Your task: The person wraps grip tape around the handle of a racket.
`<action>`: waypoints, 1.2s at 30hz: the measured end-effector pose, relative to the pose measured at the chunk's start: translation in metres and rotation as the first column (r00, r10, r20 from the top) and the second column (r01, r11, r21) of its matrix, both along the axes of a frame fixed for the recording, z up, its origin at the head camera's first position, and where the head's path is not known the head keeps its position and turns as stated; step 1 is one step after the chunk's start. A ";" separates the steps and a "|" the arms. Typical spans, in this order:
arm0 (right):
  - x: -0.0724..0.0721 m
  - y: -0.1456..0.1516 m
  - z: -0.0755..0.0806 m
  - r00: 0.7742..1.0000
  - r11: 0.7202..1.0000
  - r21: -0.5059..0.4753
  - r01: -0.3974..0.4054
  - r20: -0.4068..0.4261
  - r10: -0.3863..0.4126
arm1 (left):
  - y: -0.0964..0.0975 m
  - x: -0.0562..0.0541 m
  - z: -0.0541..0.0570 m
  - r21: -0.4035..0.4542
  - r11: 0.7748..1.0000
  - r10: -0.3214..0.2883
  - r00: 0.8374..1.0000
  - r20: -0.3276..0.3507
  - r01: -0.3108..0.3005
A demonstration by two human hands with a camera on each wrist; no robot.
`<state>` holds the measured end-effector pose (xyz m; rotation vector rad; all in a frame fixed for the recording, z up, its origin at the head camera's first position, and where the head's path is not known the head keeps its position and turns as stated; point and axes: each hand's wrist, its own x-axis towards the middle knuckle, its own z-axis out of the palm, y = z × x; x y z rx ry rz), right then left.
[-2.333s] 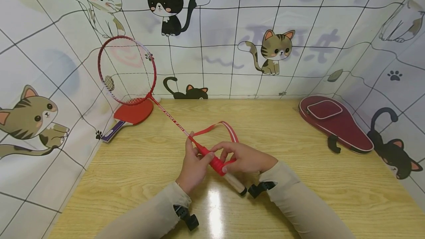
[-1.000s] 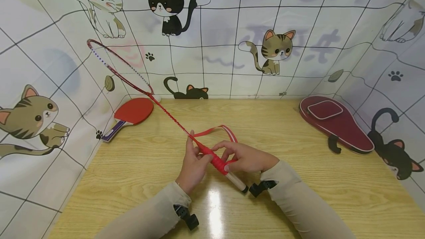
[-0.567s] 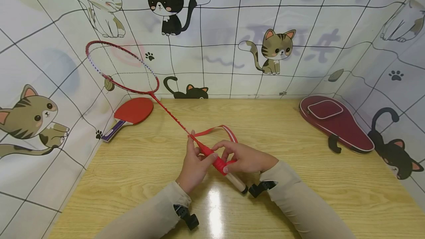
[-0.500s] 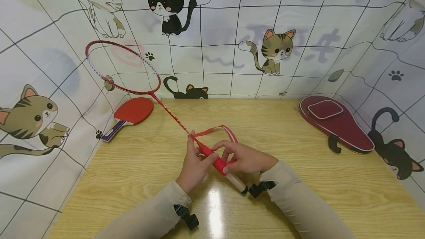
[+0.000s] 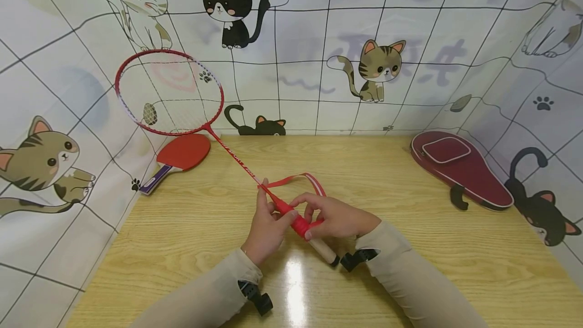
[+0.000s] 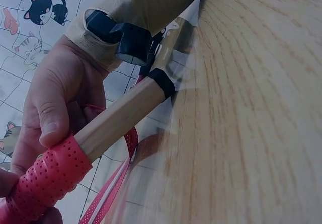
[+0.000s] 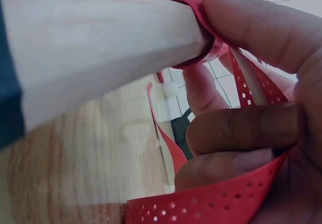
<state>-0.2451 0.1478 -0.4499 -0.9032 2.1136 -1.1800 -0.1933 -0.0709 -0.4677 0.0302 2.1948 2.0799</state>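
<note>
A red badminton racket (image 5: 235, 158) slants across the table, its head (image 5: 117, 85) raised toward the back left. Red perforated grip tape (image 5: 300, 227) covers the upper handle; the lower handle (image 6: 118, 116) is bare wood ending in a black band. My left hand (image 5: 266, 232) holds the wrapped part between thumb and fingers, index finger stretched along the shaft. My right hand (image 5: 343, 216) has its thumb at the lower edge of the wrap and curled fingers round the loose tape (image 7: 201, 199). The tape's free length loops onto the table beyond that hand.
A red table tennis paddle (image 5: 184, 153) lies at the back left, below the racket head. At the back right rests a dark red paddle case (image 5: 455, 166). A cat-print cloth (image 5: 300, 39) surrounds the wooden table (image 5: 387, 287) at the back and sides.
The racket has rolled about its shaft: its head went from broad to nearly edge-on, and now shows its broad face again. Both hands stay almost in place.
</note>
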 end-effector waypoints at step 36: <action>-0.001 0.001 -0.003 0.999 0.999 -0.040 -0.010 0.038 0.012 | 0.001 -0.001 -0.001 -0.016 1.000 0.012 0.999 -0.048 -0.013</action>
